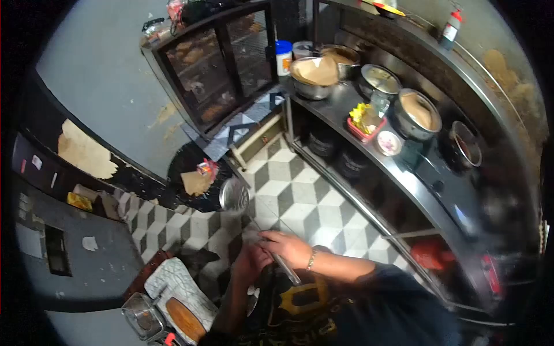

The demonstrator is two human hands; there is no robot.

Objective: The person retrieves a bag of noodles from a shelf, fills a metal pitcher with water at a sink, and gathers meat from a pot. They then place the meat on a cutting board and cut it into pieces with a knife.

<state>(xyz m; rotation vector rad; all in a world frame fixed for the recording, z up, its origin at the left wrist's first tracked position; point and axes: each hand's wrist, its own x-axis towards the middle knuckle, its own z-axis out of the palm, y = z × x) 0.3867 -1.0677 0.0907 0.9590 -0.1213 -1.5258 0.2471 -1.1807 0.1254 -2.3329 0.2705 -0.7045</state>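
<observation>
Near the lower middle of the head view, my left hand (251, 264) and my right hand (290, 249) meet around a long-handled skimmer (234, 196). Its thin metal handle slants between my hands toward my shirt, and its round metal head points away from me. My fingers are closed, with the right hand's fingers lying over the left side of the grip. Something pale and blurred shows by my fingertips; I cannot make it out. Beside the skimmer head is a black bin (180, 163) with brown paper (197, 182) and a red wrapper in it.
A steel counter (412, 181) curves along the right, bearing several metal pots, a red basket (362, 131) and a small bowl (388, 143). A glass display cabinet (222, 63) stands behind. At lower left, a wooden board (186, 320) lies on a patterned surface.
</observation>
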